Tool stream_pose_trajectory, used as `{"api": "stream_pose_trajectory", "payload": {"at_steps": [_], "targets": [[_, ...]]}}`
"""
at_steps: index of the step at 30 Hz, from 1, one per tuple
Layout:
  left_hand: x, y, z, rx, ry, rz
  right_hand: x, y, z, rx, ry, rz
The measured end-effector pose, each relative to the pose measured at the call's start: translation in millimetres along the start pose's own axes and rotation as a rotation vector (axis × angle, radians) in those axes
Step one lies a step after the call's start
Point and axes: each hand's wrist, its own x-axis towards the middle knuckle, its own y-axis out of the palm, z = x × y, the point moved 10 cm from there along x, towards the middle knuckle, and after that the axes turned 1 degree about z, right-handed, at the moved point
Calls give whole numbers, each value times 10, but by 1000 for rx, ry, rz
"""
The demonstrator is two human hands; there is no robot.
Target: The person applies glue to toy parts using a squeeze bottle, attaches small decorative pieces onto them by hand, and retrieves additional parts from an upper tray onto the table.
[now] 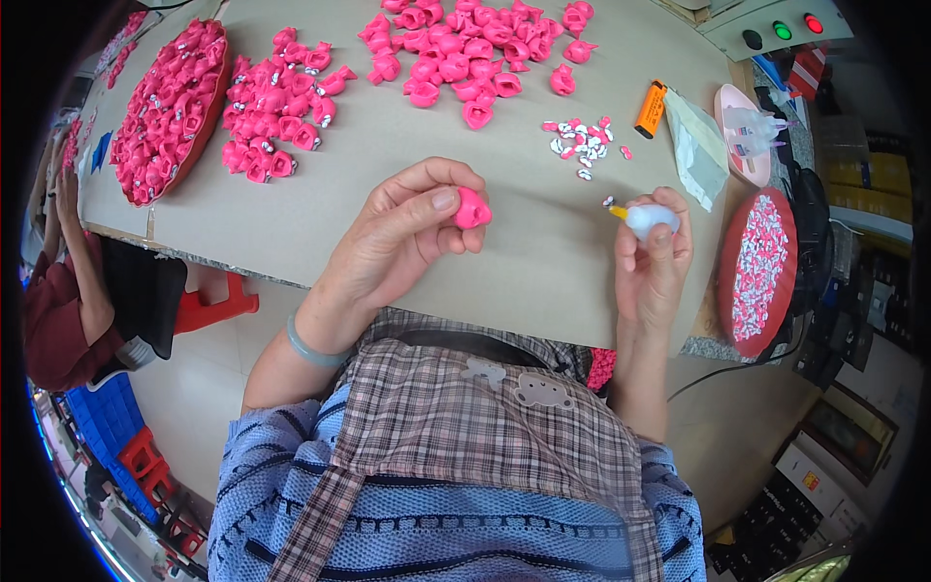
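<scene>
Between the thumb and fingers of my left hand is a small pink hollow figure part. My right hand is closed around a small squeeze bottle with a yellow nozzle, which points left toward the pink part but stays apart from it. At the nozzle's tip sits a tiny dark and white piece. Beyond my right hand, a loose scatter of small pink and white pieces lies on the table.
Loose pink parts lie at the far middle, more toward the left. A heaped red tray stands far left. On the right are an orange box, a pink dish with bottles, and a red tray of tiny pieces. Another person sits left.
</scene>
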Motion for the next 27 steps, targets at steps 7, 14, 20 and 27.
{"api": "stream_pose_trajectory", "payload": {"at_steps": [7, 14, 20, 27], "targets": [[28, 57, 63, -23, -16, 23, 70, -151, 181, -79, -68, -101], [28, 119, 83, 33, -26, 27, 55, -95, 143, -110, -39, -135], [34, 130, 141, -62, -28, 111, 21, 273, 141, -183, -38, -42], [36, 78, 194, -69, -42, 46, -66, 563, 274, -362, -227, 31]]}}
